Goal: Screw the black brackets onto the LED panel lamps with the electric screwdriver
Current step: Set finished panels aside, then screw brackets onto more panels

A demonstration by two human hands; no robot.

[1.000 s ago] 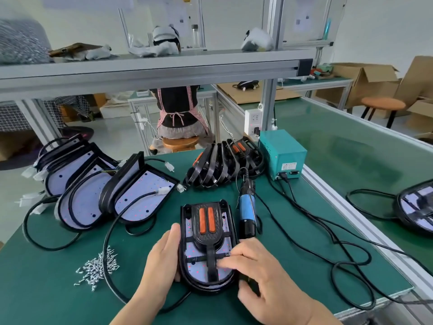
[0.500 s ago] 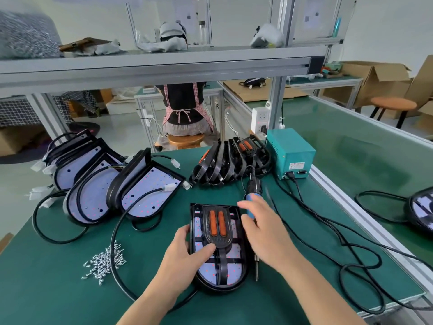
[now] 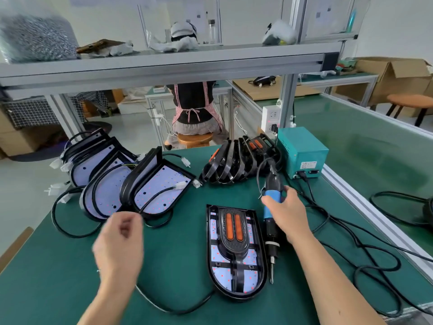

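Head view, centre-bottom of frame: one LED panel lamp (image 3: 235, 254) is laid flat on the green desk (image 3: 58, 277) w/ a black bracket (image 3: 233, 233) seated on it; no screws can be made out in it, so fastening is judged not yet begun on this unit. The electric screwdriver (image 3: 270, 221) is gripped around its blue body by the right hand (image 3: 284, 214), fingers closed on it, bit pointing toward frame bottom, just right of the lamp, apparently lifted but not on any screw hole. The left hand (image 3: 119, 240) is blurred at lower left, fingers loosely curled; whether anything is held cannot be told. At mid-left a row of bare lamps (image 3: 131, 186) is leaned, no brackets fitted. A stack of spare brackets (image 3: 234, 163) is seen upper centre beside the teal power box (image 3: 302, 151). Most of the batch is judged left to do.
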